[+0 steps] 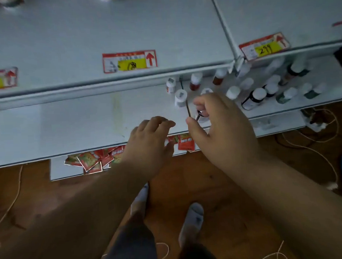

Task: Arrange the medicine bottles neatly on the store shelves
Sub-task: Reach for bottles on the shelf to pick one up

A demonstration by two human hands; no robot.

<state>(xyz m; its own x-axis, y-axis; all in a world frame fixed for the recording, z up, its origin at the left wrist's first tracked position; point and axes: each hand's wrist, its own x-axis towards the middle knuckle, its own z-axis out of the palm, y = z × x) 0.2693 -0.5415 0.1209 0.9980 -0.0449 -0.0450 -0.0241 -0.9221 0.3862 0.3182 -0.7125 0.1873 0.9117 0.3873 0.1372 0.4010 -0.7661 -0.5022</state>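
On the white shelf (69,121), right hand (222,125) has a grip on a bottle (202,114); left hand (149,138) hovers loose

Two hands: left hand (151,137), right hand (222,127).

Three price labels on upper shelf edge: one at far left (2,78), one at centre (129,61), one at upper right (264,45).

Medicine bottles (259,95) on lower shelf, right of centre: roughly fifteen white-capped; exact count unclear, some blurred or hidden behind right hand.

Red sachets (90,161) on bottom ledge: about eight, overlapping, count uncertain.

Two socked feet (190,221) at bottom centre.
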